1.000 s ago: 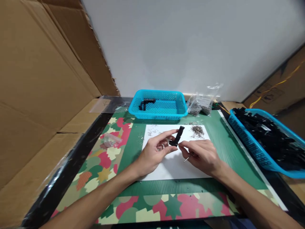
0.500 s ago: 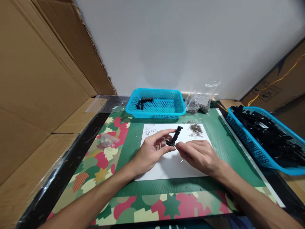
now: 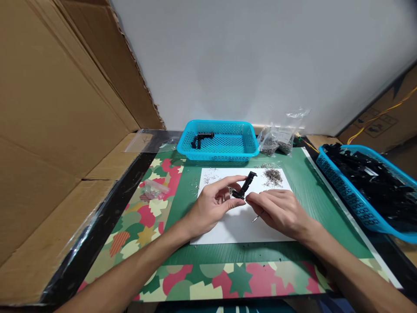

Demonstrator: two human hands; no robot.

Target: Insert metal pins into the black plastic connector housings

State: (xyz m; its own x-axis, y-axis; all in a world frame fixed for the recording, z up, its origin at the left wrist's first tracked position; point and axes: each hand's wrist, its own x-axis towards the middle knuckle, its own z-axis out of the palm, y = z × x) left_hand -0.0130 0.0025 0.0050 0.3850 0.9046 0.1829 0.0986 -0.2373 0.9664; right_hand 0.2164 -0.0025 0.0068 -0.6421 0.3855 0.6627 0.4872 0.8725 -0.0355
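My left hand (image 3: 210, 204) grips a black L-shaped plastic part (image 3: 249, 181) between thumb and fingers, its long arm tilted up to the right. Close against the part's lower end are the pinched fingertips of my right hand (image 3: 282, 213). A slim metal tool (image 3: 256, 217) sticks out below that hand's curled fingers; its kind is hidden. Whether a small piece sits in the fingertips cannot be made out. Both hands are above a white sheet of paper (image 3: 221, 232). Small metal pieces (image 3: 273, 177) lie heaped at its upper right, with others scattered at its upper left (image 3: 210, 177).
A blue basket (image 3: 218, 157) at the back holds similar black parts (image 3: 202, 138). Beside it stand clear bags (image 3: 276, 141) of small metal pieces. A second blue basket (image 3: 345, 198), full of black parts, is at right. Cardboard (image 3: 65, 130) walls the left side.
The whole view has shifted slightly, so everything appears a little further right. Both hands keep nearly the same hold on the black part and the metal tool.
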